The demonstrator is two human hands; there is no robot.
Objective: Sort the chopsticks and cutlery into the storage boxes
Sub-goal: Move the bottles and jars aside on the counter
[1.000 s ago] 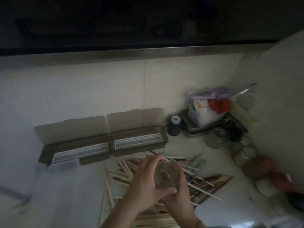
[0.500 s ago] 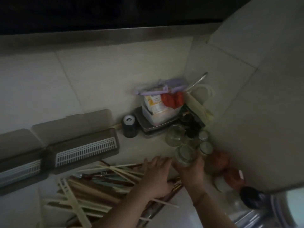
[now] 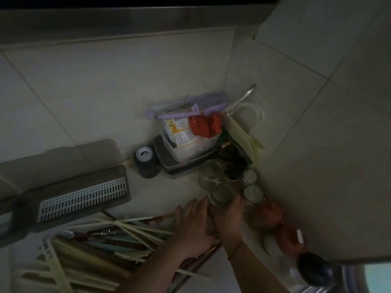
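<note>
My right hand (image 3: 227,216) has its grip wrapped round a clear glass jar (image 3: 221,194) in the crowded bench (image 3: 169,193) corner, hemmed in by a second jar (image 3: 210,173), small lidded jars (image 3: 251,192), a dark capped pot (image 3: 146,161) and a tub of packets (image 3: 188,140) on a metal tray (image 3: 175,163). My left hand (image 3: 194,227) lies flat, fingers apart, over the chopsticks (image 3: 118,237), whose heap sprawls left of the hands, mostly running left to right. The open storage box (image 3: 80,195) lies behind the heap, long axis left-right, tilted slightly.

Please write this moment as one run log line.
right hand: holds jar | left hand: open, over chopsticks | box: open
</note>
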